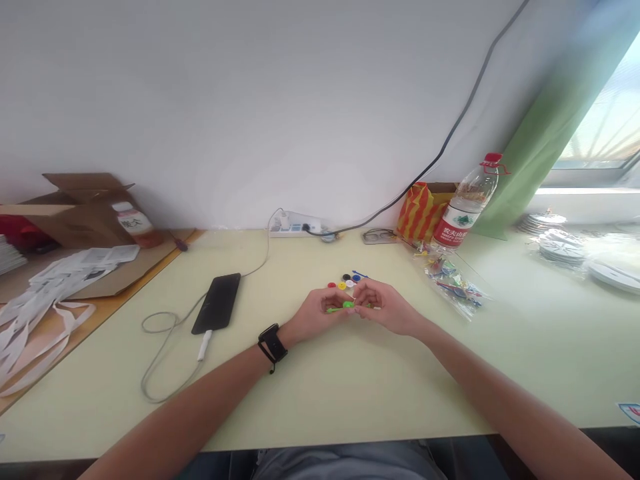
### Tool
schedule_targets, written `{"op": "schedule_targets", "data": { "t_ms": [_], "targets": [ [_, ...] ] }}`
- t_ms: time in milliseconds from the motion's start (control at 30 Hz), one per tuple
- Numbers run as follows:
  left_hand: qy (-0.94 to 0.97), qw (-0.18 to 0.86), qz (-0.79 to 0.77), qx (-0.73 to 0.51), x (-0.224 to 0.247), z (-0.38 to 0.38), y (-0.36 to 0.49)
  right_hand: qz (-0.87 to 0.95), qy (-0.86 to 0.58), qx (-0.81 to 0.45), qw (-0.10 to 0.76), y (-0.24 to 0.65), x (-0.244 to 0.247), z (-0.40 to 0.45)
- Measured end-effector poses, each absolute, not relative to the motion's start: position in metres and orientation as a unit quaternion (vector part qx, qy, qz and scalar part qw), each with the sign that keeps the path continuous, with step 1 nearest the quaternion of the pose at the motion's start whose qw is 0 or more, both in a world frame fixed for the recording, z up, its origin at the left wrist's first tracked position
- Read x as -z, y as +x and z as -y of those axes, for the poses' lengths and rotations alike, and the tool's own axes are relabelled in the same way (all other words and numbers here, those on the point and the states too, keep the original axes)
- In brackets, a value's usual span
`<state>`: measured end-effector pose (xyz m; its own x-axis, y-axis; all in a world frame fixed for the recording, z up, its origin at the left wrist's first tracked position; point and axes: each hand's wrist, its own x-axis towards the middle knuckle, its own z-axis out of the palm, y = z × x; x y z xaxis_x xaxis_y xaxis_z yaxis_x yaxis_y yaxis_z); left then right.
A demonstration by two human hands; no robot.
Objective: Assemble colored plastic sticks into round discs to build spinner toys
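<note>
Both hands meet over the middle of the pale table. My left hand has its fingers closed on a small bright green piece, whose thin green end sticks out to the left. From the other side, my right hand pinches at the same green piece, fingertips nearly touching those of the left. Just beyond the hands lie small round pieces: a red one, a yellow one, a white one, a black one and a blue one.
A phone with a looping cable lies left. Behind are a power strip and glasses. To the right stand a large bottle and a plastic bag of small parts. Cardboard and white straps occupy the far left.
</note>
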<state>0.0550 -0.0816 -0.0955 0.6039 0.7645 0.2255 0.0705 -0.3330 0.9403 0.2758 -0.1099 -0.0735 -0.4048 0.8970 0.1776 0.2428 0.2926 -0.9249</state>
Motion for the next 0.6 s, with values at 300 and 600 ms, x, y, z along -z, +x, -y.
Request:
{"op": "schedule_targets", "data": {
  "t_ms": [300,600],
  "targets": [
    [0.751,0.493,-0.291,-0.33,0.095,0.081,0.054,0.75,-0.381,-0.423,0.336,0.278,0.075,0.109],
    [0.889,0.217,-0.319,-0.248,0.034,0.098,0.043,0.737,-0.358,-0.483,0.308,0.282,0.092,0.098]
  ]
}}
